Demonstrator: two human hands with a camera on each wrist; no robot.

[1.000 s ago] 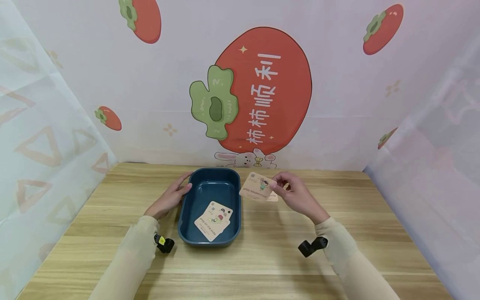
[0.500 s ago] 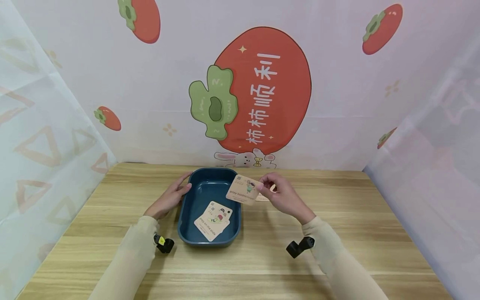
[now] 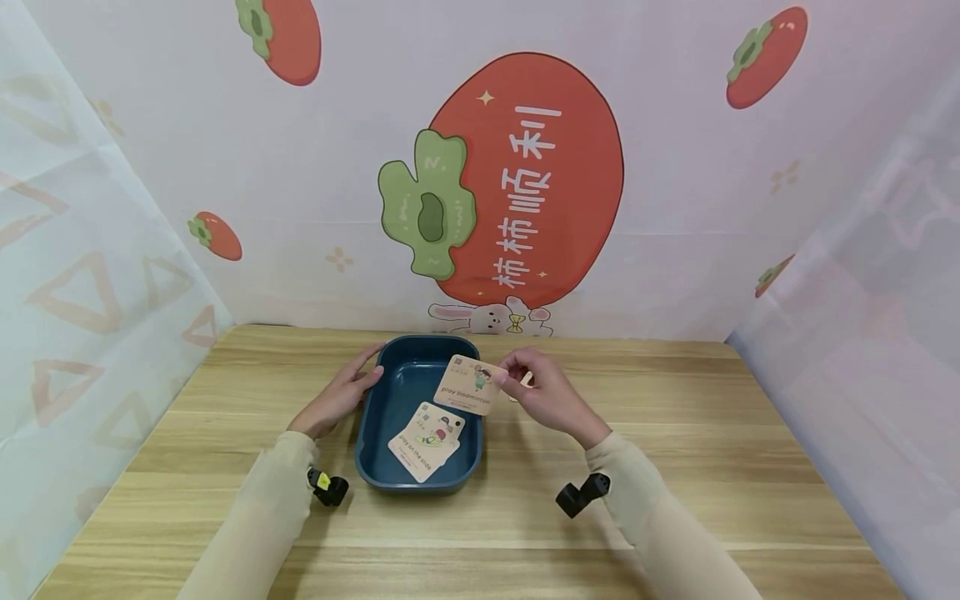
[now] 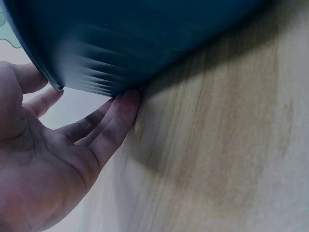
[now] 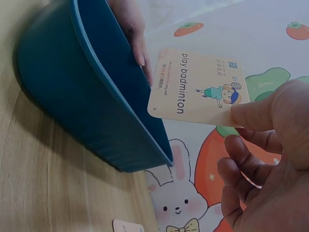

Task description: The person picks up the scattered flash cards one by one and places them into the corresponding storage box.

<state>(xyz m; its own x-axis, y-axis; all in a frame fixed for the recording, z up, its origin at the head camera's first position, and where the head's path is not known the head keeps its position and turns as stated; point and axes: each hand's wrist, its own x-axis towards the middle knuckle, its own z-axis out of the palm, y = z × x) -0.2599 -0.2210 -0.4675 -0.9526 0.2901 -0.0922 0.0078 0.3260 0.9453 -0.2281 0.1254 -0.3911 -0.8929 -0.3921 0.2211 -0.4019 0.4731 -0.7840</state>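
Note:
My left hand [image 3: 341, 398] holds the far left side of a dark blue plastic bin [image 3: 397, 392], thumb over the rim. In the left wrist view its fingers [image 4: 113, 130] lie against the bin's outer wall, low by the table. My right hand [image 3: 546, 393] pinches a flash card [image 3: 467, 385] by one corner, between thumb and forefinger. It reads "play badminton" in the right wrist view and is tilted over the bin's right rim. Inside the bin, a "play on the slide" card [image 3: 423, 446] tops a small pile, mostly covering what lies below.
Another card [image 5: 128, 226] lies on the wooden table [image 3: 495, 533] beyond the bin, largely hidden behind my right hand in the head view. A cloth backdrop [image 3: 315, 167] with persimmon and rabbit prints rises at the table's back edge.
My right hand has carried the "play badminton" card left, from beside the bin to over its right part. My left hand and the bin have stayed put.

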